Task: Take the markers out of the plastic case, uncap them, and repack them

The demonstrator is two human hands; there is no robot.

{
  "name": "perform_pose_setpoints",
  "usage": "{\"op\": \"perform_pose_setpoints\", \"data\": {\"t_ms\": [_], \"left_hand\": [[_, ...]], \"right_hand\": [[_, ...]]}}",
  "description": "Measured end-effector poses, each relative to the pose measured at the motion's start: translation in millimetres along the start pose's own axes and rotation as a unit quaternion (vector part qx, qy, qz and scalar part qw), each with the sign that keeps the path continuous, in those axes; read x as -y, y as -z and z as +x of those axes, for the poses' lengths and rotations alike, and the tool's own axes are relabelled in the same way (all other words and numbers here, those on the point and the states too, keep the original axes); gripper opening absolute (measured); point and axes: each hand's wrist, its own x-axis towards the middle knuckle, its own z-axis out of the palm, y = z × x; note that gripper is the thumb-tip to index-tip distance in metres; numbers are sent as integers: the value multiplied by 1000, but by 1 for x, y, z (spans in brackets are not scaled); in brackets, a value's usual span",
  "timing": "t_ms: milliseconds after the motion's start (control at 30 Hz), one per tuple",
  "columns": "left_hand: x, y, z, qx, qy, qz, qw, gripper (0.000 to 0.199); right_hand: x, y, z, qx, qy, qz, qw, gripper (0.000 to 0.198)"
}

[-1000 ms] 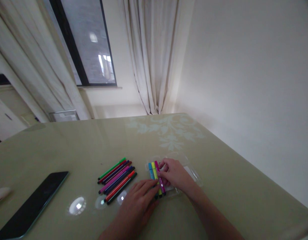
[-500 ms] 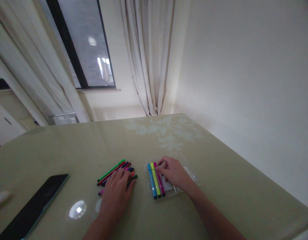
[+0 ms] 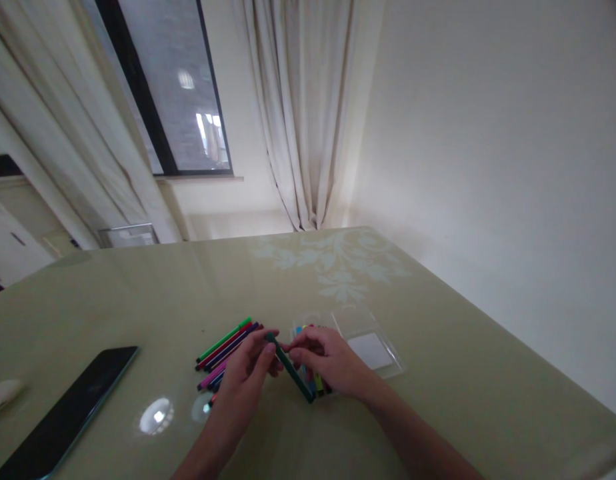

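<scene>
We hold dark green pen (image 3: 291, 367) between both hands: left hand (image 3: 245, 373) pinches far end, right hand (image 3: 324, 360) steadies it, angled toward clear case (image 3: 375, 347) on table (image 3: 138, 293). Case: about three pens, partly hidden. Loose pile (image 3: 225, 350): roughly six. One phone (image 3: 63, 410) well left.

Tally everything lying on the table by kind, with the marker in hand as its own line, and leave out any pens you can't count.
Dark green marker held between both hands: 1
Clear plastic case: 1
Dark tablet: 1
White object at the left edge: 1
Loose and cased markers: partly hidden by the hands, cannot count
Total counted: 4
</scene>
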Motion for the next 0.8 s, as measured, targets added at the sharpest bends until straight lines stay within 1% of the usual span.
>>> {"op": "perform_pose_setpoints", "data": {"t_ms": [200,300,400,500,667,800], "left_hand": [[1,-4,-2,-23,13,-40,999,44],[2,-6,-3,-33,27,-50,998,47],[4,-8,-4,-31,39,-51,997,47],[7,-9,-3,-27,44,-63,997,48],[10,-10,-3,-29,53,-70,996,49],[13,-10,-4,-29,50,-57,997,49]], "right_hand": [[-6,-1,0,12,-18,42,999,41],[-4,0,-1,29,-28,64,997,44],[-1,0,-2,55,-35,85,994,46],[0,0,-3,72,-32,85,993,46],[0,1,-3,75,-31,67,994,44],[0,-2,-4,86,-30,69,993,41]]}}
